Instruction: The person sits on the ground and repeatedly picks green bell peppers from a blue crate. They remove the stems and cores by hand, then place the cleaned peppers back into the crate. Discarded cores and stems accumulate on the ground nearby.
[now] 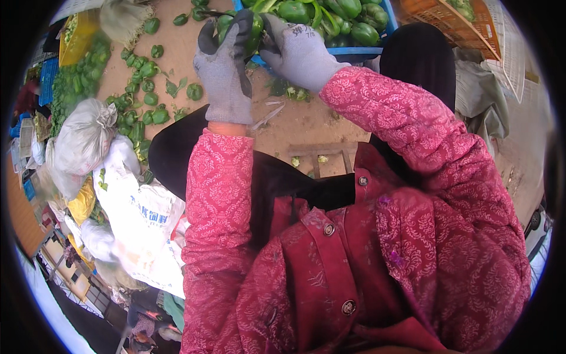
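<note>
My left hand [224,73], in a grey knit glove with a dark coated palm, is closed around a green bell pepper [255,37]. Parts of green pepper show on both sides of its fingers. Close beside it, my right hand [298,55] wears a matching glove that bears printing. Its dark fingertips reach the pepper's right side; whether they grip it is hidden. Just beyond both hands, a blue plastic crate [353,51] is heaped with green bell peppers [294,12].
Loose green peppers [150,98] and leaf scraps lie on the brown ground at left. Stuffed sacks [84,141] and a white printed sack [146,221] stand near my left knee. An orange crate [473,31] is at upper right. A low wooden frame [320,152] lies between my legs.
</note>
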A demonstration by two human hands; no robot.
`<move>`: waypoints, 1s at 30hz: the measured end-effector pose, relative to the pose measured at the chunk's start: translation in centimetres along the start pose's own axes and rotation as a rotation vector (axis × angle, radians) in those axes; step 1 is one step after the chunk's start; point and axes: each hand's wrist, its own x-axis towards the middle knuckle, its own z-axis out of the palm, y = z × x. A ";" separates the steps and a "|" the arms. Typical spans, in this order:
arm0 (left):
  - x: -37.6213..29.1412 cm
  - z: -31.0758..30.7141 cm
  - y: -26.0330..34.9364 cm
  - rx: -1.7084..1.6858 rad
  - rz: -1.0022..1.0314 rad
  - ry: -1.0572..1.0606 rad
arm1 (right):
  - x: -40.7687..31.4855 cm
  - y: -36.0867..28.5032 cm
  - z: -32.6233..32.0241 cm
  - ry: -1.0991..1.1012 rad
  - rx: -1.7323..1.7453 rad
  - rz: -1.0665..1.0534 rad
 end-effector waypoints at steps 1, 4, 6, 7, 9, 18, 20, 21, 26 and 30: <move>0.3 -0.1 -0.1 0.021 -0.006 0.008 | 0.2 0.1 0.2 -0.030 -0.038 0.014; 1.0 0.2 -0.6 -0.002 -0.003 0.015 | 1.3 0.8 1.0 -0.059 -0.017 0.084; 1.1 0.8 -1.0 -0.024 0.017 0.025 | 2.2 1.6 1.5 -0.076 0.071 0.125; 1.1 1.0 -1.1 -0.021 0.031 0.032 | 2.6 1.9 1.7 -0.090 0.132 0.140; 1.2 1.4 -1.3 -0.020 0.039 0.048 | 3.3 2.3 1.7 -0.065 0.185 0.187; 2.4 0.1 -1.5 0.117 -0.047 -0.049 | 3.1 4.3 -1.3 -0.256 1.204 0.658; 2.3 0.0 -1.5 0.004 -0.075 -0.154 | 2.9 5.3 -1.1 -0.280 1.344 0.586; 2.3 0.0 -1.6 0.026 -0.063 -0.209 | 2.4 5.6 -0.8 -0.203 1.184 0.439; 2.4 0.5 -1.5 -0.256 -0.218 -0.326 | 1.5 6.5 -0.9 -0.026 1.664 0.506; 2.8 0.8 -1.2 -0.497 -0.400 -0.271 | 2.9 7.0 -5.6 0.062 1.410 0.491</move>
